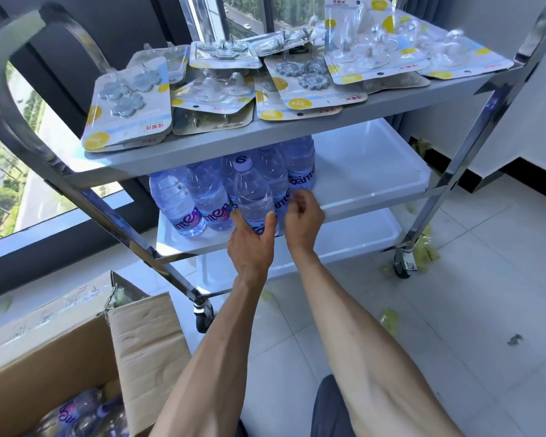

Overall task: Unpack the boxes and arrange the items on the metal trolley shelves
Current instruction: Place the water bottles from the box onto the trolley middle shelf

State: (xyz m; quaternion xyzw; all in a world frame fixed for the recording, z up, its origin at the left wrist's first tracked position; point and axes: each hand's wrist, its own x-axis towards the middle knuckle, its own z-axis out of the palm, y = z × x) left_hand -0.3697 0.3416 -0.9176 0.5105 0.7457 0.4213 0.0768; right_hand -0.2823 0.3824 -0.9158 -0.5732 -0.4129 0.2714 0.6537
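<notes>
The left hand point(252, 244) grips a clear plastic water bottle with a blue cap point(253, 200), thumb and fingers wrapped round its lower body, holding it upright at the front of the trolley's middle shelf point(369, 171). The right hand point(303, 222) sits just beside it with fingers loosely curled, holding nothing, fingertips near the labels of the neighbouring bottles. A cluster of matching water bottles point(202, 197) stands upright on the left part of that white middle shelf, touching one another. Above, the grey top shelf point(221, 143) carries overlapping blister cards of clear suction hooks with yellow and white backing point(130, 105), spread across its whole width. The shiny metal trolley frame point(473, 127) stands on castors on white floor tiles. At lower left, an open brown cardboard box point(145, 335) holds more bottles point(85, 414).
</notes>
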